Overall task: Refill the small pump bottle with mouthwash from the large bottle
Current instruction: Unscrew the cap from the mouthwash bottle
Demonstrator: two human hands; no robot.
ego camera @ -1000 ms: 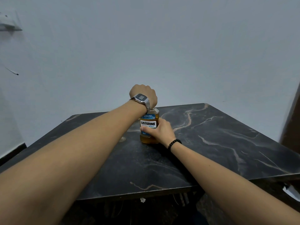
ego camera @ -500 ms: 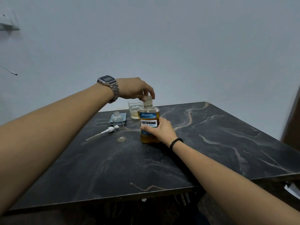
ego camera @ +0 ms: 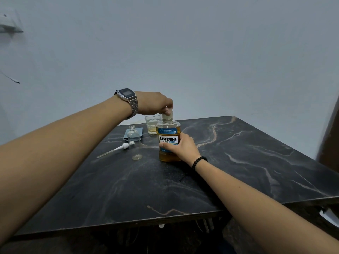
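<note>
A large mouthwash bottle (ego camera: pixel 168 132) with amber liquid and a blue-white label stands upright mid-table. My right hand (ego camera: pixel 180 146) grips its lower body from the right. My left hand (ego camera: pixel 156 103) reaches over from the left and pinches its clear cap (ego camera: pixel 167 116) with the fingertips. The small clear bottle (ego camera: pixel 133 134) stands open-necked to the left, on a blue cloth (ego camera: pixel 137 131). Its white pump head with a long tube (ego camera: pixel 117 149) lies flat on the table in front of it.
A drinking glass (ego camera: pixel 151 124) with a little yellowish liquid stands just behind the large bottle. A small clear round cap (ego camera: pixel 137 157) lies left of the large bottle. The dark marbled table (ego camera: pixel 238 162) ends at a pale wall; its near edge runs below my arms.
My left forearm swung leftward, uncovering the small bottle, pump and glass. The left hand went from covering the cap from above to pinching it from the side. The right hand stayed put.
</note>
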